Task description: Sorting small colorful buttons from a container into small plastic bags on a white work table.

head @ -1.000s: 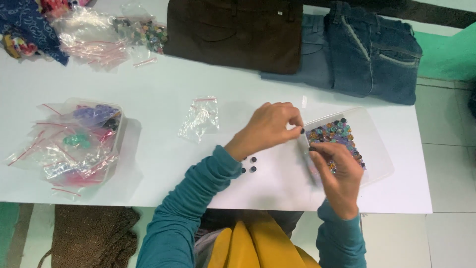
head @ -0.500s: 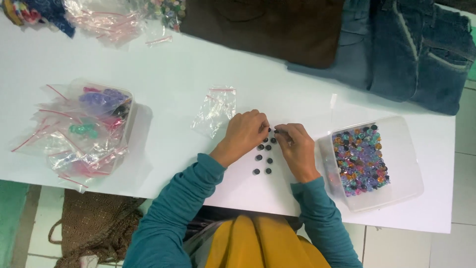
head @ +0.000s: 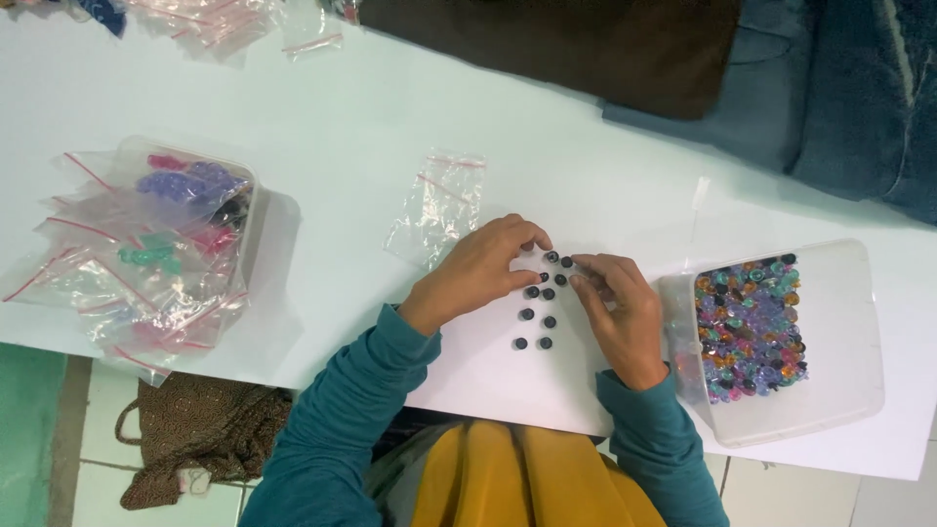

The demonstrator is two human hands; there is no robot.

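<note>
**Small dark beads lined up on a white table**

A broad white tabletop (head: 322, 117) over pale floor tiles (head: 59, 429); dark brown cloth (head: 566, 39) and blue denim (head: 839, 98) at the far edge; clear plastic tub of multicoloured beads (head: 771, 342) just right; small black round beads (head: 542, 303) in two rows between both hands; left hand (head: 478, 273) curled, fingertips on the top beads; right hand (head: 620, 312) half-closed, fingertips pinching one bead.

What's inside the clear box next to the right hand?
The clear box holds many small colourful beads, heaped toward its left side by the right hand. Whatever lies beneath the top layer of beads is covered.
</note>
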